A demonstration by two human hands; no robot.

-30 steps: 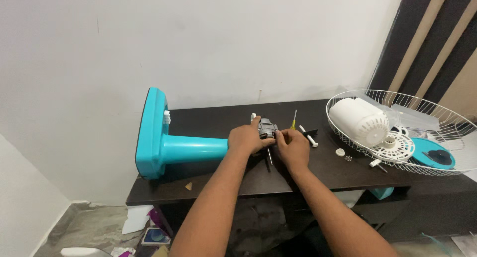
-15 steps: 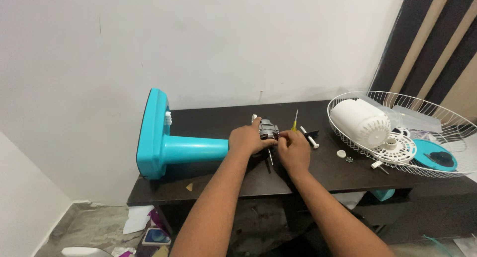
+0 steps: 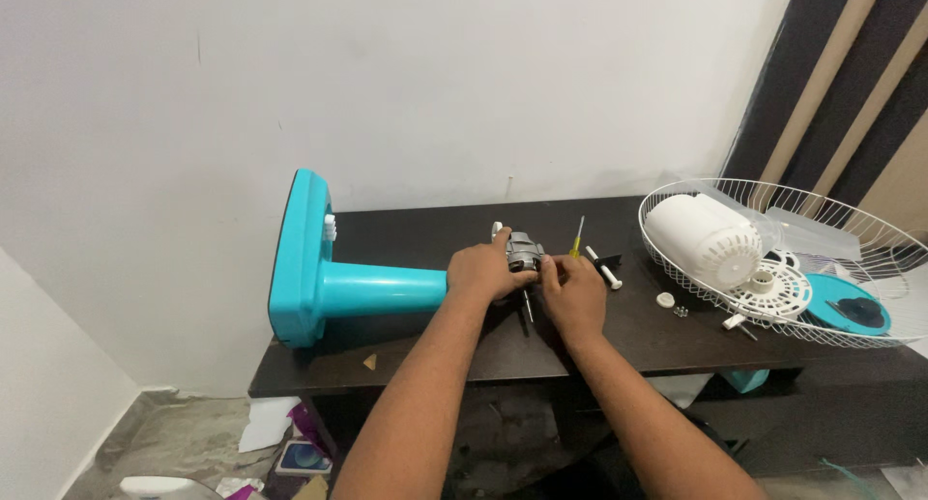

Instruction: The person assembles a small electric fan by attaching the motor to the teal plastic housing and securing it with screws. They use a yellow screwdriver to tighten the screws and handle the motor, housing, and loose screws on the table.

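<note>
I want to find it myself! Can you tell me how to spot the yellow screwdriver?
Look at the dark table by the white wall. Find the two hands at the grey motor in the middle. Just behind the right hand lies the screwdriver, thin, with a yellow handle, the only yellow thing among the white parts.

Both bare arms reach up from 6 o'clock and meet in the middle. The left hand (image 3: 483, 271) is curled with its knuckles up. The right hand (image 3: 574, 292) sits just beside it at 3 o'clock, fingers bent and pinching.
</note>
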